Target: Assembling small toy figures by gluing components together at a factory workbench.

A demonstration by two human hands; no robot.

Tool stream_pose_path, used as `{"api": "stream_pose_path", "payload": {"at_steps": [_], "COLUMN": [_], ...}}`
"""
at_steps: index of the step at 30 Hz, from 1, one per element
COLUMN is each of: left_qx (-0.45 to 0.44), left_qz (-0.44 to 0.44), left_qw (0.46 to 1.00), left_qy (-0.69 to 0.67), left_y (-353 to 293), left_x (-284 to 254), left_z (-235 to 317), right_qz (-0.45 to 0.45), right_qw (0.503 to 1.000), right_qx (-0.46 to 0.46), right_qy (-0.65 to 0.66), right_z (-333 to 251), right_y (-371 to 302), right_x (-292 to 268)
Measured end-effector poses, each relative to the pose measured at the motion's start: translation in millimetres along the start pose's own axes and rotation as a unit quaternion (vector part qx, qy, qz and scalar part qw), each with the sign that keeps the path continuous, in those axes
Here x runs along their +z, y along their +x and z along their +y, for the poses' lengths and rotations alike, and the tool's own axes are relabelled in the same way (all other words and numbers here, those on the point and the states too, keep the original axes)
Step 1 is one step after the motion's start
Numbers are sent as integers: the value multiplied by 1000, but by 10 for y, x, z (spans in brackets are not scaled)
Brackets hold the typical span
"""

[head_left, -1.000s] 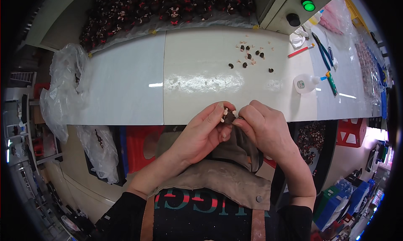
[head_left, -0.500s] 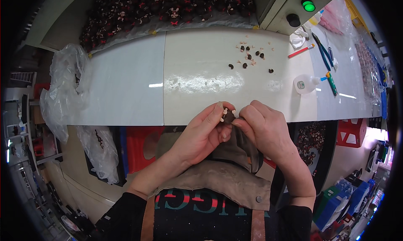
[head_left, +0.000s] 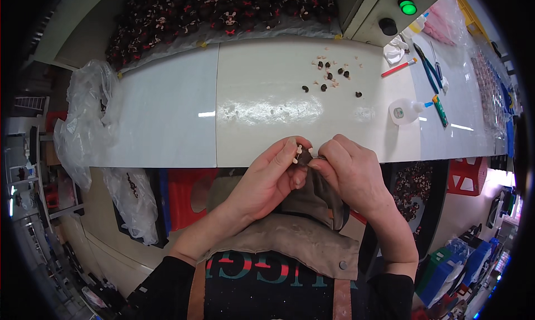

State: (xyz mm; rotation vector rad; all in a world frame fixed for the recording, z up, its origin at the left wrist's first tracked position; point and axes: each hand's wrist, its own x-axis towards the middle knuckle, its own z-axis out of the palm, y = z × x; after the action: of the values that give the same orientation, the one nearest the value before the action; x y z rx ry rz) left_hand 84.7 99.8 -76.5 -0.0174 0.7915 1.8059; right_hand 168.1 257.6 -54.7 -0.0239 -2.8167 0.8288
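Just off the near edge of the worktable, my left hand grips a small dark brown figurine with pale cream parts on it. Thumb and fingers close around its left side. My right hand is closed in a pinch against the figurine's right side. A thin sliver shows at those fingertips, too small to name. Farther up the table lie several small dark brown pieces, with tiny pale pieces scattered among them.
Rows of dark figurines fill a lined surface at the back. On the right are a squeeze bottle, a green lighter, a red pencil-like stick and pliers. Clear plastic bags hang at the left.
Both hands stay almost in place around the figurine, which is turned very slightly. The table and its things appear shifted a touch to the left.
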Motion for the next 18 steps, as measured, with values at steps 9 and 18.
{"api": "stream_pose_path", "payload": {"at_steps": [9,18], "left_qx": [3,4], "left_qz": [6,1], "left_qw": [1000,1000], "left_qy": [2,-1], "left_y": [2,11], "left_x": [7,-3], "left_z": [2,-5], "right_qz": [-4,-14], "right_qw": [1000,999], "right_qx": [7,25], "right_qy": [5,18], "right_z": [3,7], "right_y": [3,-3], "right_x": [1,12]}}
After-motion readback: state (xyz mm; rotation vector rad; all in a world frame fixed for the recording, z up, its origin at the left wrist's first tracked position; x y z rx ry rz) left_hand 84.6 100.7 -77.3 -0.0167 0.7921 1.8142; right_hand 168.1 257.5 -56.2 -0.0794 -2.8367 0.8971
